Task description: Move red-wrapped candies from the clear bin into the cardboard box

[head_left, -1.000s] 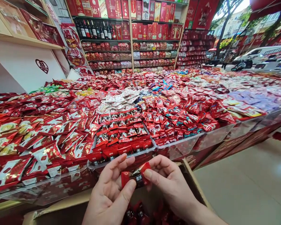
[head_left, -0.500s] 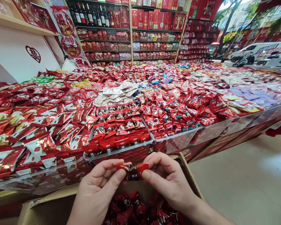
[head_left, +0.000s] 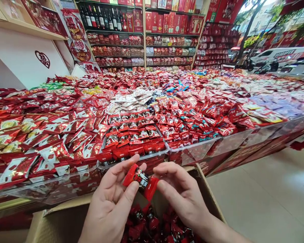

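Observation:
Between my hands is a red wrapped candy [head_left: 141, 180] with a black and white printed middle, tilted above the carton. My left hand [head_left: 114, 195] pinches its left end between thumb and fingers. On the other side, the thumb and forefinger of my right hand [head_left: 183, 194] close at the twisted right end of the wrapper. Below them an open cardboard box [head_left: 63, 224] holds a loose heap of dark red wrapped candies [head_left: 152, 222]. Just beyond my fingers, similar candies [head_left: 124, 138] stand in rows in a clear plastic bin [head_left: 155, 157].
More clear bins run left and right, filled with red and white packets [head_left: 53, 150] and red and teal sweets [head_left: 190, 125]. Shelves [head_left: 145, 37] with bottles and red boxes line the back. Tiled floor [head_left: 255, 195] lies at the right.
The candy has turned from level to tilted, its printed face now showing and its right end lower. My left fingers have risen slightly, and the view has shifted a little.

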Available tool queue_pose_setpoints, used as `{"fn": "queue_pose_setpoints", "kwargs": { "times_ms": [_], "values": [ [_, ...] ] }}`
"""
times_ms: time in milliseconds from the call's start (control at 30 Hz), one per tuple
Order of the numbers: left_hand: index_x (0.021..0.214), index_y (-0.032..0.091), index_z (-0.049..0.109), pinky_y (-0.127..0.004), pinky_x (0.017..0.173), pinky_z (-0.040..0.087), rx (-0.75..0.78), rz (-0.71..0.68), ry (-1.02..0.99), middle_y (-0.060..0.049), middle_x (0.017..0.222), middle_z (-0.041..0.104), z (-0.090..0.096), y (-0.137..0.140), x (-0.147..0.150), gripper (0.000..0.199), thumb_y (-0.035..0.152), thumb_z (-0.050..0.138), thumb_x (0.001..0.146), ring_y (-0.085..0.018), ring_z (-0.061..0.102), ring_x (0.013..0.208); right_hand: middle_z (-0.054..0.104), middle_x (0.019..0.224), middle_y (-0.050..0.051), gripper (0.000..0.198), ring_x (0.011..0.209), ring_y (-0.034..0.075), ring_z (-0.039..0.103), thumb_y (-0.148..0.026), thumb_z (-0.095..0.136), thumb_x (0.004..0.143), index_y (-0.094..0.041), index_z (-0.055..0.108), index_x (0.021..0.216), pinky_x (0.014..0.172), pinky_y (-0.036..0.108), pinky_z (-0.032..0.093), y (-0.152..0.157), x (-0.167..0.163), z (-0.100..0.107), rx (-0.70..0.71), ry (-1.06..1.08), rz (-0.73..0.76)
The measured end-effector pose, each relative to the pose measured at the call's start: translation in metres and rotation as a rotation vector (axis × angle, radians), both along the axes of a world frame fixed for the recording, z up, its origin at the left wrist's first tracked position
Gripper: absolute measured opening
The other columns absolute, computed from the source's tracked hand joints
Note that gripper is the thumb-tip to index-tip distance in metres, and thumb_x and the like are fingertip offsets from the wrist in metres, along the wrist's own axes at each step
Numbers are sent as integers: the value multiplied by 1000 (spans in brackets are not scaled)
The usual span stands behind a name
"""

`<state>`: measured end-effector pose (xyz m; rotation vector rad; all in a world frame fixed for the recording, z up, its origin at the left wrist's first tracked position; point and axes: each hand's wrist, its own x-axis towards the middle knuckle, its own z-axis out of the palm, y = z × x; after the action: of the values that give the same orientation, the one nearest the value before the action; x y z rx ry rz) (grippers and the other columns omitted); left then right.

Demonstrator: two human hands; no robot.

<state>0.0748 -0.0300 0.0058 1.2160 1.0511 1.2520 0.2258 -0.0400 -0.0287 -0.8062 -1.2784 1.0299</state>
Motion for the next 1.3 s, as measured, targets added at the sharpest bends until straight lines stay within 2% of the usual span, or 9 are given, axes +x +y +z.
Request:
{"fn": "queue_pose_setpoints", "kwargs": {
  "times_ms": [167,233,300,467,567,733,900,1100,1300],
  "values": [
    [105,30,57,-18,81,52,82,3,29,2,116,64,-7,-7,4,28,20,58,79,-16,62,103,63,78,-2,27,66,7,60,-24,70,69,-20,52,89,61,18,50,1,-8,1,-391,242,233],
    [111,33,52,-19,80,54,161,-11,108,2,119,62,-9,-10,3,33,18,53,82,-16,61,105,63,68,-2,26,55,8,58,-28,70,68,-18,51,83,52,20,49,2,-5,5,-460,241,270],
    [116,33,48,-24,87,52,333,15,304,1,125,57,-7,-6,-1,37,16,49,83,-16,57,109,62,66,-2,22,55,9,58,-28,68,70,-18,54,82,52,21,49,5,6,12,-363,146,158],
    [113,18,54,-43,99,37,923,78,1010,-8,118,58,17,36,-13,32,13,51,82,-23,49,112,63,88,2,18,78,13,59,-16,55,80,-23,60,96,72,26,48,36,52,36,187,-374,-275],
    [112,14,57,-45,91,41,871,18,1256,-12,111,63,28,64,-11,30,22,50,84,-26,52,105,64,93,6,23,89,15,58,-9,48,82,-19,60,99,80,28,46,58,67,47,398,-685,-242],
    [98,19,65,-40,81,45,739,-127,1366,-7,94,70,33,83,4,21,27,52,83,-24,60,90,66,96,10,27,88,18,58,-6,44,82,-13,59,104,78,32,47,78,66,57,488,-1021,-139],
    [86,21,68,-33,75,47,673,-187,1380,-4,85,72,34,90,8,18,19,50,83,-20,63,81,66,84,9,29,79,19,57,-2,43,79,-14,65,94,70,29,45,90,56,72,462,-1258,49],
    [87,20,67,-32,74,47,646,-190,1395,-4,86,72,35,94,6,21,19,47,83,-21,63,82,68,83,7,33,72,15,57,1,42,73,-16,66,88,65,25,40,107,48,73,403,-1318,223],
    [86,19,67,-33,74,48,628,-195,1397,-6,86,71,36,92,8,22,19,45,83,-22,63,82,67,81,7,23,70,16,57,-5,45,75,-15,59,90,59,24,34,103,49,68,276,-1389,52]
  ]
}}
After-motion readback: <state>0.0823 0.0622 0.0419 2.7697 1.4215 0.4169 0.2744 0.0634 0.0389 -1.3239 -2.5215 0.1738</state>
